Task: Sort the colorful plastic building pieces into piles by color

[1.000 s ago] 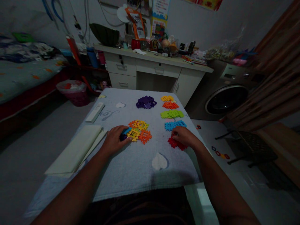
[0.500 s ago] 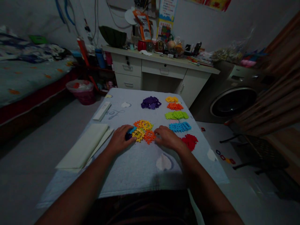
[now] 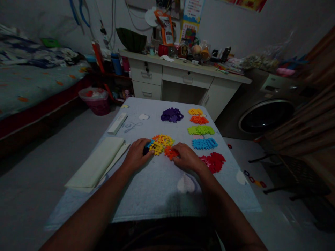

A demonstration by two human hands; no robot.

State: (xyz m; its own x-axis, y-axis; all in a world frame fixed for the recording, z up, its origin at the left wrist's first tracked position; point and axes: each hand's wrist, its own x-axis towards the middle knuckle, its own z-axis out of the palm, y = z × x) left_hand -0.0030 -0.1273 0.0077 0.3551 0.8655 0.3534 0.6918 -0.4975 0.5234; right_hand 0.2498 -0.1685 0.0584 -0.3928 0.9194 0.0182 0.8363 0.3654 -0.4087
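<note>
The left hand (image 3: 138,152) curves, thumb and fingers parted, around the left edge of the mixed pile (image 3: 157,148) (whether it grips, I cannot tell), while the right hand (image 3: 187,157), nearly closed, pinches the orange piece (image 3: 170,152) beside it, on the cloth (image 3: 146,198), left of the red pile (image 3: 216,162)

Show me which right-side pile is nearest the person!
The red pile; the blue pile, green pile, orange pile and yellow pile all lie farther away.

Far left, a bed (image 3: 34,85) and pink bin (image 3: 96,104); at the far side, a white drawer unit (image 3: 186,76); far right, a washing machine (image 3: 261,113); left on the worktop (image 3: 146,195), a folded pale sheet (image 3: 97,160) and slim white box (image 3: 117,123).
</note>
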